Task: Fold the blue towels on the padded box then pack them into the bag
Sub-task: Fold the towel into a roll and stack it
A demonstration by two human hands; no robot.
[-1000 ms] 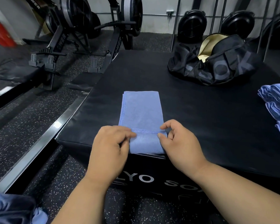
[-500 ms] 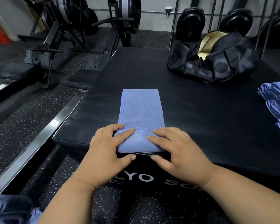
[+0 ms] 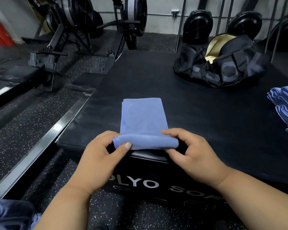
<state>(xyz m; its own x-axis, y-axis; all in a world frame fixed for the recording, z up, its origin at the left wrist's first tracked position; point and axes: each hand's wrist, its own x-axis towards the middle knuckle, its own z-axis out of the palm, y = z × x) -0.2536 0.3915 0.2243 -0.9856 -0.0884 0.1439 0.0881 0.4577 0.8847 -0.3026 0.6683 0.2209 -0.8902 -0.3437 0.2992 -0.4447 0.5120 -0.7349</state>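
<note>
The near end of a towel [image 3: 144, 120] on the box [image 3: 206, 123] is pinched and lifted by the left hand [image 3: 100, 156] and right hand [image 3: 192, 156]. Three seemingly folded towels [image 3: 285, 112] are stacked at the right edge; nothing is visibly packed in the open bag [image 3: 223, 63] yet.

Two bare forearms are seen, ending in the left hand [image 3: 96, 156] and the right hand [image 3: 194, 156]. No sleeves are worn on the parts shown, and both wrists are uncovered. Short, unpainted nails are shown on the fingers; the left thumbnail is seen plainly. At the lower left corner, blue and dark grey clothing [image 3: 8, 213] is glimpsed, though which garment it is cannot be told.
</note>
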